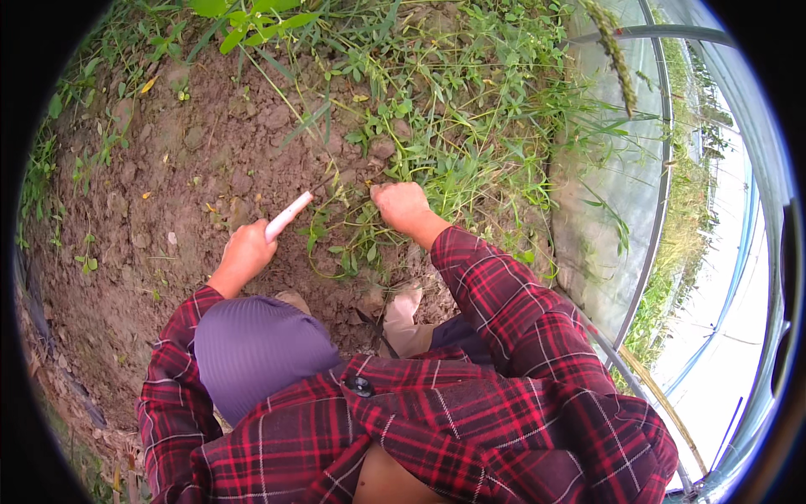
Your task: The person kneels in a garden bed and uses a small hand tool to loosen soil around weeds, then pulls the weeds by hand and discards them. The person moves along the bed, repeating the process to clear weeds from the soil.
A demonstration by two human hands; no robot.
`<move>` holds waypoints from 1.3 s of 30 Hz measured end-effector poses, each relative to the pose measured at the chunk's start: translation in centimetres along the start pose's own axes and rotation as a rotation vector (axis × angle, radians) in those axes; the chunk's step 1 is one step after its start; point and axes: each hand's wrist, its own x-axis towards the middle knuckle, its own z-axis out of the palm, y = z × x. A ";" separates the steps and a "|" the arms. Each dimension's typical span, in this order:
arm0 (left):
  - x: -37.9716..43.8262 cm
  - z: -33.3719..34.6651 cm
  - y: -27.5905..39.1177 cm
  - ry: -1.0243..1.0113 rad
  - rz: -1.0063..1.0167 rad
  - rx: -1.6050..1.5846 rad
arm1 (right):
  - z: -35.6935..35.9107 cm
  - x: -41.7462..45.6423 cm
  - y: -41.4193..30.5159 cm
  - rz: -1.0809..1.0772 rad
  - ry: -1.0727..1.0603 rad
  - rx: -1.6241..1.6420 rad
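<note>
My left hand is closed round the lower end of a pale, whitish tool handle. A thin dark part runs from the handle's upper end toward the weeds; its tip is hard to make out. To the right, my right hand is bent into a fist at the edge of the green weeds; whether stems are between its fingers cannot be told. Trailing weed stems lie on the brown soil below and left of that hand.
Along the right stands a translucent plastic sheet wall with a curved metal pipe. A seed head hangs at the upper right. Near my body are my purple-clad knee and a light-coloured boot. Broad green leaves rise at the top.
</note>
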 end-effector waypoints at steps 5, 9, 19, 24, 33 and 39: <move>-2.5 1.3 -0.6 -0.099 -0.125 -0.072 | -0.3 -0.3 1.3 -0.046 0.038 0.010; -4.1 1.3 -0.8 -0.166 -0.208 -0.132 | 0.0 -1.8 1.6 -0.067 -0.016 0.010; -9.8 1.5 -6.2 -0.035 -0.383 -0.415 | -0.1 -2.9 0.0 -0.291 0.299 -0.025; -7.0 0.2 -4.0 -0.002 -0.308 -0.375 | 1.2 -0.7 -1.1 0.083 0.101 0.054; -5.6 -0.7 -4.5 0.055 -0.140 -0.422 | -1.5 -6.4 6.4 -0.040 -0.167 -0.140; -2.1 -2.3 -1.3 0.000 -0.131 -0.517 | -0.9 -16.0 17.0 0.286 -0.290 -0.501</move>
